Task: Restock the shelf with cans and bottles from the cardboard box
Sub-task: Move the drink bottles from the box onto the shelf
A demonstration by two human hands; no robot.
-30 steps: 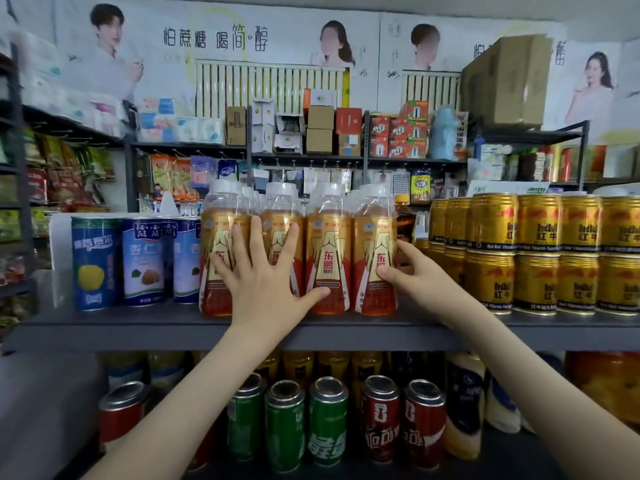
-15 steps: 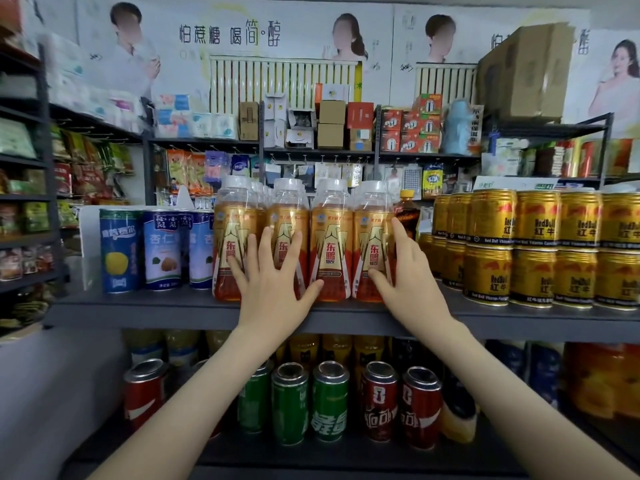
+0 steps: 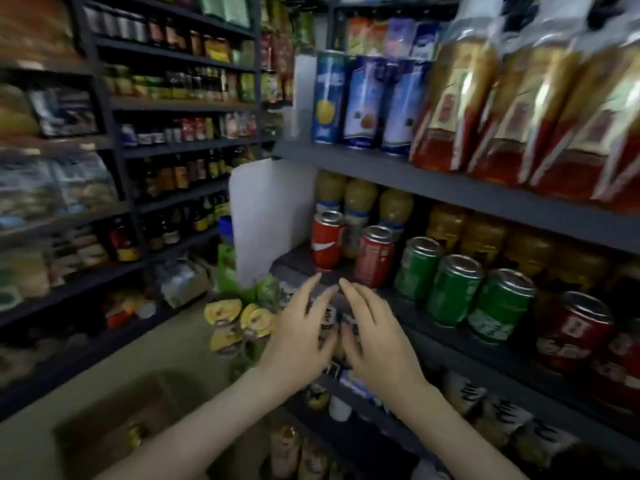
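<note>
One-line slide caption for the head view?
Open, empty left hand and right hand hover before the soda-can shelf; cardboard box below.

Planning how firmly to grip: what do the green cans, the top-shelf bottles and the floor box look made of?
Green cans: probably metal, glossy printed sides, silvery rimmed tops. Bottles: likely clear plastic, glossy glints, liquid showing under the label. Box: dull brown, looks like cardboard, though blurred.
</note>
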